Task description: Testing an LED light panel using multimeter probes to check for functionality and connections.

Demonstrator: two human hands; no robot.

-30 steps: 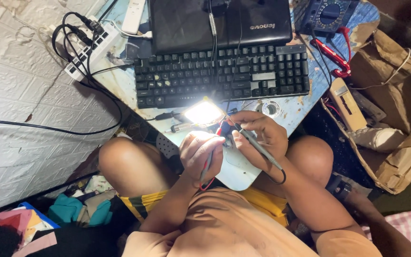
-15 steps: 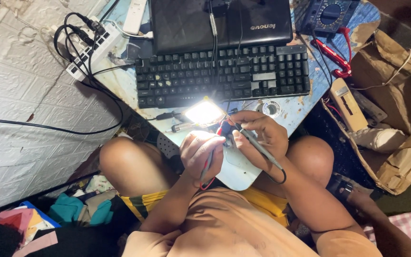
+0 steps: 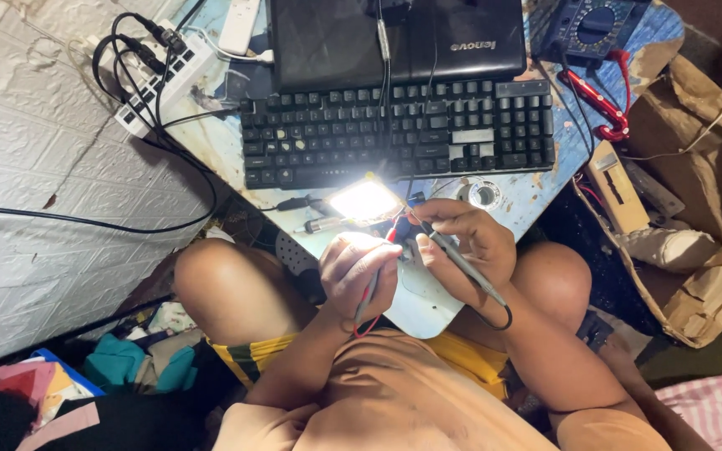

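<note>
Left hand (image 3: 359, 269) closed around a red probe (image 3: 375, 276), tip down near the glowing light panel (image 3: 364, 201). Right hand (image 3: 465, 242) gripping a grey probe (image 3: 465, 266), angled toward the same spot at the tabletop (image 3: 536, 190) edge. Black keyboard (image 3: 394, 134) just beyond, laptop (image 3: 394, 38) behind it, meter (image 3: 591, 25) far right.
</note>
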